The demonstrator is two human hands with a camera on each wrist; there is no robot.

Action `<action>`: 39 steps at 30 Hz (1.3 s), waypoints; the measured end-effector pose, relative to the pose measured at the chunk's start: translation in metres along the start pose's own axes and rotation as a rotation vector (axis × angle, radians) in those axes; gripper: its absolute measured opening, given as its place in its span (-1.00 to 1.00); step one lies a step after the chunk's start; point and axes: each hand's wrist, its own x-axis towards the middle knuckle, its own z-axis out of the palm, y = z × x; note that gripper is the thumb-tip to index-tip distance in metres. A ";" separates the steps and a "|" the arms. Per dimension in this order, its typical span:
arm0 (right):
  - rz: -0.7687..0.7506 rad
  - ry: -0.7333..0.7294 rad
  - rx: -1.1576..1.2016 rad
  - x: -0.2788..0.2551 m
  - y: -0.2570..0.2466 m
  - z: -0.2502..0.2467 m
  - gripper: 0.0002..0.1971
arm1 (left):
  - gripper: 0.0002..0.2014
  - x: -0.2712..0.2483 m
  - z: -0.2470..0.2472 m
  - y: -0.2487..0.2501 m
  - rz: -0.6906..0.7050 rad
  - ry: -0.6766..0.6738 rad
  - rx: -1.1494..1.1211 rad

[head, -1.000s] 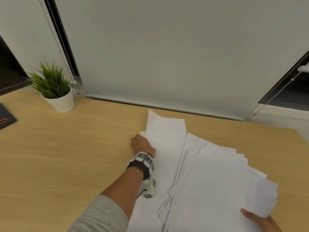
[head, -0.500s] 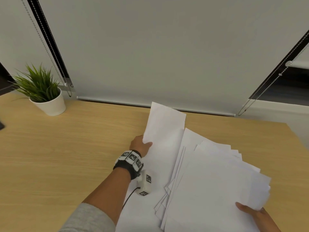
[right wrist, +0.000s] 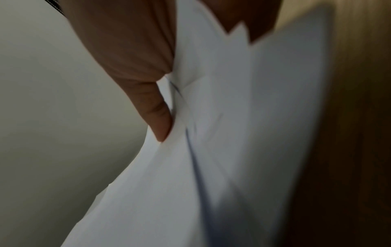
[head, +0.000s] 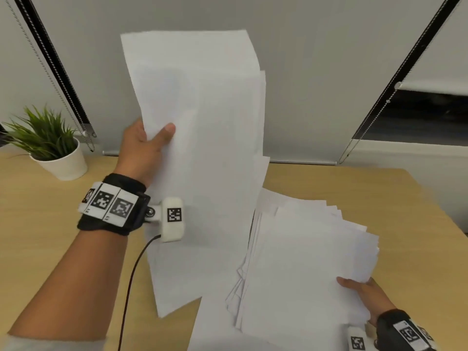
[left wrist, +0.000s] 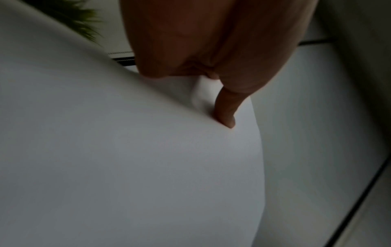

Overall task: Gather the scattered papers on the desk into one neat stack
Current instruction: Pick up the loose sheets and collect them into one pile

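My left hand pinches the left edge of some white sheets and holds them up, nearly upright, above the wooden desk. In the left wrist view the thumb presses on the paper. My right hand grips the near right corner of a fanned, uneven bundle of white papers, thumb on top. The right wrist view shows the thumb squeezing the bundle's splayed sheets. The fingers under both sets of paper are hidden.
A green plant in a white pot stands at the desk's back left. A lowered roller blind with bead chains hangs behind the desk. Bare wood lies to the left of my left arm and at the far right.
My left hand has lifted its sheets off the desk, from lying flat to held up nearly upright. My right hand has kept its grip on the bundle's corner.
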 end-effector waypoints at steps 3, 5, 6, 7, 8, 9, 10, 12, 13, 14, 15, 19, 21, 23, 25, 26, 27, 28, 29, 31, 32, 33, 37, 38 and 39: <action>-0.018 -0.033 0.003 -0.003 -0.002 0.004 -0.52 | -0.72 -0.003 0.005 0.042 0.075 -0.006 -0.137; -0.028 -0.046 -0.007 -0.005 -0.003 0.005 -0.46 | -0.63 -0.007 0.010 0.069 0.110 -0.031 -0.238; -0.033 -0.043 -0.010 -0.008 -0.005 0.005 -0.49 | -0.60 -0.009 0.012 0.081 0.123 -0.048 -0.281; -0.043 -0.045 -0.006 -0.009 -0.005 0.005 -0.54 | -0.57 -0.012 0.013 0.092 0.131 -0.066 -0.318; -0.047 -0.047 0.000 -0.011 -0.006 0.005 -0.59 | -0.54 -0.014 0.014 0.102 0.135 -0.087 -0.348; -0.051 -0.051 0.001 -0.012 -0.006 0.005 -0.62 | -0.52 -0.015 0.015 0.110 0.135 -0.113 -0.369; -0.054 -0.054 0.000 -0.013 -0.007 0.006 -0.62 | -0.50 -0.016 0.016 0.117 0.133 -0.147 -0.380; -0.059 -0.059 -0.005 -0.015 -0.008 0.007 -0.61 | -0.48 -0.016 0.023 0.125 0.107 -0.222 -0.384; -0.061 -0.063 -0.009 -0.016 -0.008 0.007 -0.63 | -0.48 -0.017 0.027 0.127 0.084 -0.245 -0.391; -0.058 -0.066 -0.009 -0.016 -0.008 0.007 -0.61 | -0.48 -0.017 0.031 0.127 0.058 -0.253 -0.404; -0.056 -0.068 -0.006 -0.016 -0.008 0.006 -0.57 | -0.48 -0.017 0.036 0.127 0.031 -0.262 -0.419; -0.054 -0.088 -0.016 -0.015 -0.005 0.005 -0.40 | -0.55 -0.018 0.052 0.122 -0.089 -0.296 -0.482; -0.065 -0.083 -0.010 -0.015 -0.005 0.005 -0.48 | -0.68 -0.017 0.062 0.112 -0.173 -0.323 -0.489; -0.056 -0.070 -0.017 -0.014 -0.005 0.005 -0.64 | -0.78 -0.017 0.072 0.089 -0.271 -0.347 -0.457; -0.034 -0.048 -0.035 -0.017 -0.008 0.003 -0.91 | -0.82 -0.017 0.084 0.052 -0.392 -0.339 -0.389; -0.052 -0.030 -0.033 -0.018 -0.009 0.003 -0.89 | -0.81 -0.017 0.088 0.029 -0.450 -0.327 -0.345; -0.065 -0.022 -0.032 -0.020 -0.010 0.003 -0.84 | -0.76 -0.020 0.093 0.005 -0.507 -0.320 -0.287; -0.075 -0.027 -0.026 -0.020 -0.011 0.003 -0.86 | -0.70 -0.023 0.097 -0.018 -0.560 -0.309 -0.211; -0.073 -0.022 -0.028 -0.021 -0.012 0.004 -0.88 | -0.66 -0.028 0.100 -0.041 -0.605 -0.297 -0.132; -0.061 0.001 -0.029 -0.016 -0.009 0.002 -0.90 | -0.64 -0.040 0.109 -0.085 -0.655 -0.266 0.040; -0.036 0.001 -0.022 -0.012 -0.006 0.000 -0.96 | -0.64 -0.048 0.115 -0.104 -0.655 -0.265 0.141; -0.014 -0.004 -0.012 -0.011 -0.003 -0.001 -0.87 | -0.65 -0.055 0.120 -0.122 -0.642 -0.277 0.248; 0.052 -0.025 0.048 -0.014 -0.001 -0.002 -0.23 | -0.64 -0.080 0.135 -0.167 -0.626 -0.421 0.522; 0.043 -0.008 0.074 -0.012 0.002 -0.003 -0.07 | -0.63 -0.084 0.138 -0.173 -0.617 -0.446 0.553; 0.037 0.007 0.093 -0.010 0.002 -0.004 0.09 | -0.63 -0.086 0.142 -0.176 -0.597 -0.472 0.565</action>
